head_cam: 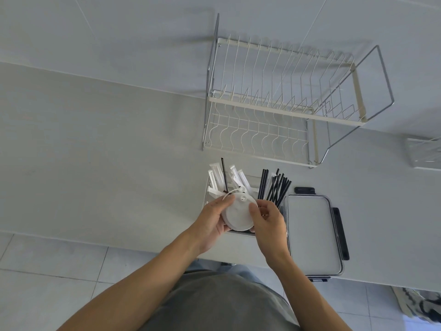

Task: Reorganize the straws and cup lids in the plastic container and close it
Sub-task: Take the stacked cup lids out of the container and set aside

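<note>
Nearby: dish rack (281, 103) behind, container lid (312, 235) right.

Single head-worn wide-angle view, looking steeply down and forward over the wearer's grey shirt (214, 304) at lower centre. Both forearms enter from the bottom edge; the white counter (95, 163) fills mid-frame at close range, the tiled floor (47, 271) the lower left. A wire dish rack (286, 103) stands farther off, upper right, against the wall (119, 25).
</note>
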